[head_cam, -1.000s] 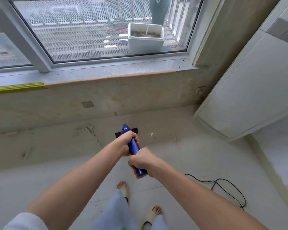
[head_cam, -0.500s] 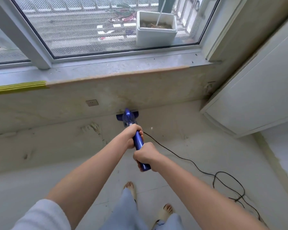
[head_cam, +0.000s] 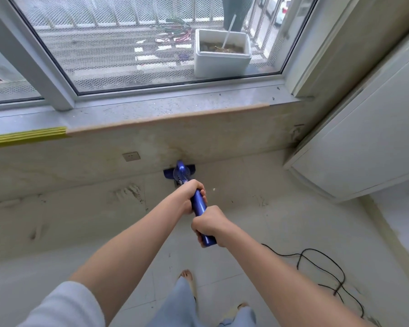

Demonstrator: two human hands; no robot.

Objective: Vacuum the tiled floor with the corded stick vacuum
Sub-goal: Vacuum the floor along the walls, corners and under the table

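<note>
Head view: a person grips a glossy blue corded stick vacuum (head_cam: 200,206) with both bare hands, arms stretched forward and down over a pale tiled floor (head_cam: 257,223). The left hand (head_cam: 189,197) is curled round the upper shaft, further from the body; the right hand (head_cam: 209,226) is wrapped round the handle just below it, with the blue end of the handle poking out beneath the fist. The two fists sit close together, one above the other along the tilted shaft.

Beyond the left hand, the vacuum's dark blue floor head (head_cam: 168,172) rests on the tiles at the foot of the beige wall (head_cam: 198,140) under the window sill (head_cam: 151,109). No brand or lettering can be read on the vacuum.

To the right of the grip and nearer the body, a thin black power cord (head_cam: 321,260) lies in loose loops on the floor. Left of the floor head, a white wall socket (head_cam: 131,156) is set in the wall. Outside the glass, above the grip, stands a white foam box (head_cam: 222,60) holding soil. A white cabinet panel (head_cam: 364,142) leans in at far right. Below the hands, light blue trouser legs (head_cam: 182,303) and sandalled feet show.
</note>
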